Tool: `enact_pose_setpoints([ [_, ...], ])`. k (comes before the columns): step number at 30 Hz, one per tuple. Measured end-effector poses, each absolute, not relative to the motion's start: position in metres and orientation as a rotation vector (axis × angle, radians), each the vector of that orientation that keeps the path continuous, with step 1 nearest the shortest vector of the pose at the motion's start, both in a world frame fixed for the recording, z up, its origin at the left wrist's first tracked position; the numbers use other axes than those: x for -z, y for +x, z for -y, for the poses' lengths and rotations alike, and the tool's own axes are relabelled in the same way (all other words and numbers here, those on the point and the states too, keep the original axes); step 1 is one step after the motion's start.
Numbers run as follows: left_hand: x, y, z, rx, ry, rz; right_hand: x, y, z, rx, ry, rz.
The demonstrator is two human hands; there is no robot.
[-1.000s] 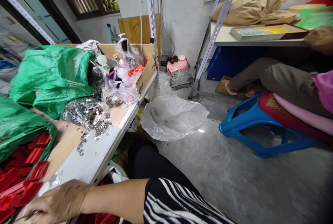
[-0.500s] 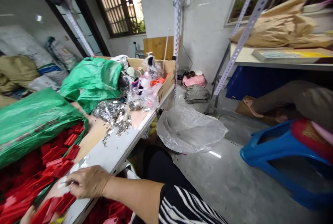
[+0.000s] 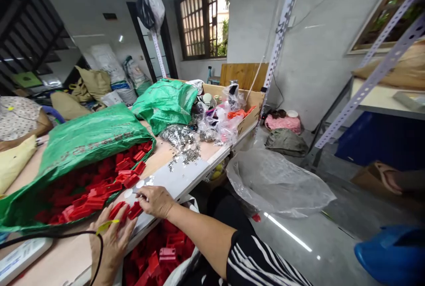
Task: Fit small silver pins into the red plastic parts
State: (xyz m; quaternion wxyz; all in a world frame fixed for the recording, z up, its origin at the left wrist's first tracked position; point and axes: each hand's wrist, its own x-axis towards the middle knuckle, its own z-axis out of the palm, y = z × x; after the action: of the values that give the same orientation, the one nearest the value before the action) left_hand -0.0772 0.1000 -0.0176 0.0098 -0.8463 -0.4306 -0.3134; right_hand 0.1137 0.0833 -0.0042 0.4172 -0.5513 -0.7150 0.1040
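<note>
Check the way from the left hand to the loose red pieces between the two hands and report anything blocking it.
Nothing visible blocks it: the red pieces lie right at the fingers of the left hand. A black cable crosses the view over that hand, nearer the wrist, not between fingers and pieces.

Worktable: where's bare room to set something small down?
Grey board, between the spilled metal bits and right hand; also bare wood between the white box and left hand. Crowded: red parts by both hands, clear bags at the far end.
</note>
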Motion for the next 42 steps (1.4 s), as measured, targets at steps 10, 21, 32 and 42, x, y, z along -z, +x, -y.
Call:
enact_pose_setpoints([
  [10,0.032,-0.068,-0.101,0.972,-2.446,1.221,0.004,0.121,-0.081,-0.304,-1.315,1.742],
  [21,0.037,-0.069,-0.100,1.203,-2.376,1.159,0.003,0.136,-0.082,-0.392,-1.359,1.593],
  [32,0.038,-0.064,-0.093,1.160,-2.314,1.183,-0.015,0.245,-0.103,-0.221,-1.889,1.545],
  [42,0.034,-0.063,-0.090,1.119,-2.305,1.222,-0.020,0.238,-0.104,-0.288,-1.960,1.690],
])
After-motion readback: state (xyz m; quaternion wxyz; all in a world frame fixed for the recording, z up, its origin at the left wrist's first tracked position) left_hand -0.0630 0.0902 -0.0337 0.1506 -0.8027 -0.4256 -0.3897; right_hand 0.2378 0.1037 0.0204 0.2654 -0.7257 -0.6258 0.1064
